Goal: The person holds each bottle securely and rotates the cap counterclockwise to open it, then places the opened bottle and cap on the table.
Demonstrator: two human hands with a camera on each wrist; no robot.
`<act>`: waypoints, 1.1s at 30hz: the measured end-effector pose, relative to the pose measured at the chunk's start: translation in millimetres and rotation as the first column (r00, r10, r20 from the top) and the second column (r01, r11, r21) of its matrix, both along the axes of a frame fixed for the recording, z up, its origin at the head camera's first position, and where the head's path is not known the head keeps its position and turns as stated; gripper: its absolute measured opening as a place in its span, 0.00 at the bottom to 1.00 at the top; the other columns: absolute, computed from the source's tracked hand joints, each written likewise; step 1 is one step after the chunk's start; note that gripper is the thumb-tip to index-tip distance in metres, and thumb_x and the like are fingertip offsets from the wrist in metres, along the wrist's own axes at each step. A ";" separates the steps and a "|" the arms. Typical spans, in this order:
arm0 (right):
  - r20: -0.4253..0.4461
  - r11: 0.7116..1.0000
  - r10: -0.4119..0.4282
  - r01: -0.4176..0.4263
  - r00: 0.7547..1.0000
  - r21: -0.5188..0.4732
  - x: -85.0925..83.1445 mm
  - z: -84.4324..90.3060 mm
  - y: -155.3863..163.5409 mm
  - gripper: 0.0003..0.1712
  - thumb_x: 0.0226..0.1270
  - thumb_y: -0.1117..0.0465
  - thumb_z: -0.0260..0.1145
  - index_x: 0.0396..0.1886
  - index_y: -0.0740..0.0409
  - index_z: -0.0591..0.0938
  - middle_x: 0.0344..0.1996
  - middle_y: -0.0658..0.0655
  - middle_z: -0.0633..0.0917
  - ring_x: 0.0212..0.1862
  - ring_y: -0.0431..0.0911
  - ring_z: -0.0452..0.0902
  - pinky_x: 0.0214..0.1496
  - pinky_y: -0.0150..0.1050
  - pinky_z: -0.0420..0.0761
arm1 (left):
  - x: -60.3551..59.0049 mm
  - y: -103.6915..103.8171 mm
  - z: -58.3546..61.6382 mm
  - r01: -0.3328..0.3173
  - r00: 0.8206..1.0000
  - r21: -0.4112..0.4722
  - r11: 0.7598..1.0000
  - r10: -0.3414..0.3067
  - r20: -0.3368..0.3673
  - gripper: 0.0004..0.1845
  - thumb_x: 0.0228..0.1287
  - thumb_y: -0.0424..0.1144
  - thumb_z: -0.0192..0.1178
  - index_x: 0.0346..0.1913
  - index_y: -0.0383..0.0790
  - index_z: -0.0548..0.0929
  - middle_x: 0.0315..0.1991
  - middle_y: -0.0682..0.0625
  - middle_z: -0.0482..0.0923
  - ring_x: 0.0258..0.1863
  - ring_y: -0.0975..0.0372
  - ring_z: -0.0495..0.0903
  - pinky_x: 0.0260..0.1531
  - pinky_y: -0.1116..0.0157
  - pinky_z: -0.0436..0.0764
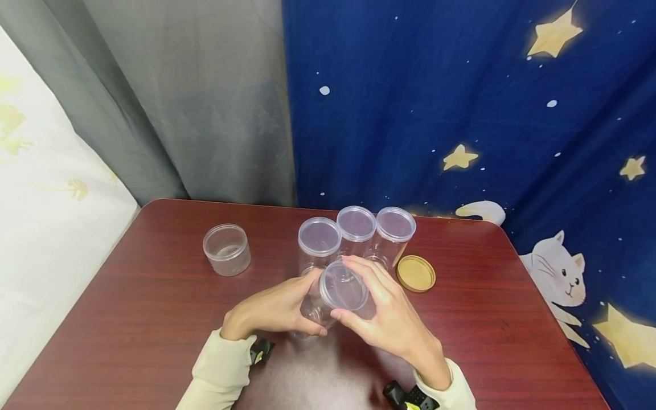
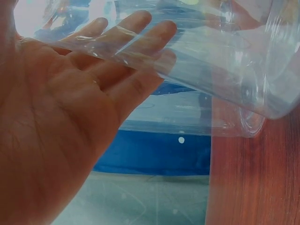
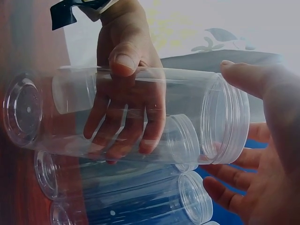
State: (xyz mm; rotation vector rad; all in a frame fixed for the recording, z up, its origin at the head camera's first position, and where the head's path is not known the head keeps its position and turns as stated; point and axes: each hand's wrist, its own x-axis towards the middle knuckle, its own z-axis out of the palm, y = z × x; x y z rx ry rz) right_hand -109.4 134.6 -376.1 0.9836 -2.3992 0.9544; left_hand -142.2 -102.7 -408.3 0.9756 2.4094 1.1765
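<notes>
Both hands on one tall clear jar (image 1: 333, 297), front and middle of the table (image 1: 128, 324). Left hand (image 1: 274, 307) has it round the body: thumb on the near side, fingers on the far side, visible through the plastic. Right hand (image 1: 381, 310) grips up top, thumb and fingers spread across the clear lid (image 1: 345, 285). Jar is tilted, lid end leaning toward my right; can't tell if the base touches the wood. Three more tall jars (image 1: 355, 224) stand upright in a cluster just behind it, clear lids on. Gold lid (image 1: 416, 274) lies flat just right of them. Short clear tub (image 1: 227, 253) sits well apart, off to the left. Blue curtain (image 1: 379, 114) and grey curtain (image 1: 205, 102) hang behind.
</notes>
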 end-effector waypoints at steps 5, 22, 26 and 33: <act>0.000 1.000 0.015 -0.015 1.000 0.006 0.2 0.3 0.9 0.41 0.60 0.43 0.72 0.69 0.52 0.71 0.66 0.53 0.75 0.66 0.46 0.71 0.68 0.38 0.68 | -0.3 0.2 0.1 0.003 1.000 -0.003 1.000 -0.003 0.000 0.44 0.46 0.50 0.79 0.65 0.56 0.65 0.51 0.66 0.77 0.51 0.72 0.76 0.55 0.65 0.76; 0.049 0.994 0.109 -0.108 0.993 -0.025 0.1 1.5 3.9 0.42 0.55 0.57 0.74 0.70 0.53 0.69 0.68 0.53 0.72 0.69 0.47 0.68 0.69 0.35 0.66 | -0.6 0.5 -0.9 0.016 1.000 -0.008 1.000 -0.016 -0.004 0.43 0.47 0.50 0.78 0.65 0.56 0.65 0.52 0.66 0.77 0.52 0.72 0.76 0.55 0.67 0.76; 0.069 0.993 0.119 -0.118 0.991 -0.015 0.3 1.4 4.5 0.42 0.56 0.57 0.73 0.71 0.53 0.68 0.70 0.52 0.70 0.70 0.47 0.67 0.71 0.35 0.65 | -1.0 0.8 -2.0 0.014 1.000 -0.012 1.000 -0.014 -0.010 0.43 0.47 0.50 0.78 0.65 0.56 0.65 0.51 0.66 0.77 0.51 0.72 0.76 0.54 0.67 0.76; 0.015 0.999 0.041 -0.041 0.999 0.011 -0.3 0.2 3.8 0.43 0.62 0.37 0.68 0.71 0.52 0.69 0.72 0.54 0.68 0.71 0.49 0.65 0.69 0.44 0.67 | -0.9 1.8 -2.8 0.006 1.000 -0.016 1.000 -0.006 -0.022 0.41 0.47 0.52 0.78 0.63 0.57 0.66 0.49 0.67 0.77 0.49 0.72 0.77 0.52 0.67 0.76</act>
